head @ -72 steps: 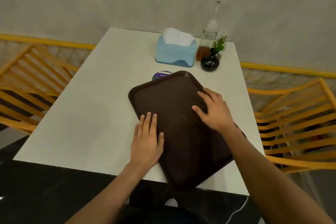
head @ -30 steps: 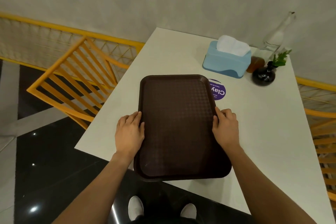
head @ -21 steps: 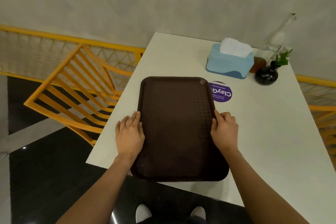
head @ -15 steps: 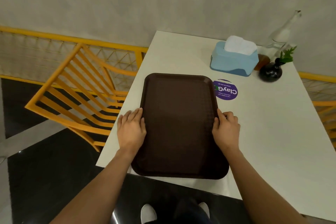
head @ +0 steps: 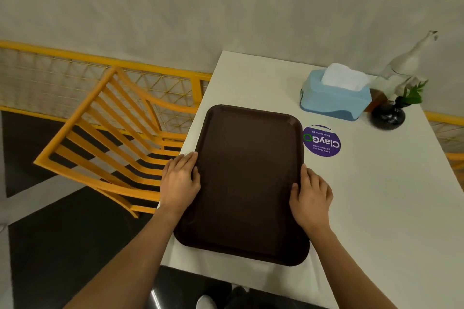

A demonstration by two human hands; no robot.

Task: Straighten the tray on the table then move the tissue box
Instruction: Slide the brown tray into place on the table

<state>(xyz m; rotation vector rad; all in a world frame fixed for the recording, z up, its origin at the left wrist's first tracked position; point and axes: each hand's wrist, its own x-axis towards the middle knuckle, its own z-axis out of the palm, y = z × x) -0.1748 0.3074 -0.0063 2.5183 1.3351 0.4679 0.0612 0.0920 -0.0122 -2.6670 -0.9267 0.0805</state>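
A dark brown tray lies flat on the white table, along its left side, roughly square with the table's edges. My left hand grips the tray's left rim, and my right hand grips its right rim. A light blue tissue box with white tissue sticking out stands at the far end of the table, beyond the tray and apart from both hands.
A round purple sticker lies right of the tray's far corner. A black vase with a green sprig and a glass bottle stand right of the tissue box. A yellow chair is left of the table.
The tray has turned from a slant to lie in line with the table and has slid toward the table's left side. Both hands moved from its surface to its side rims.
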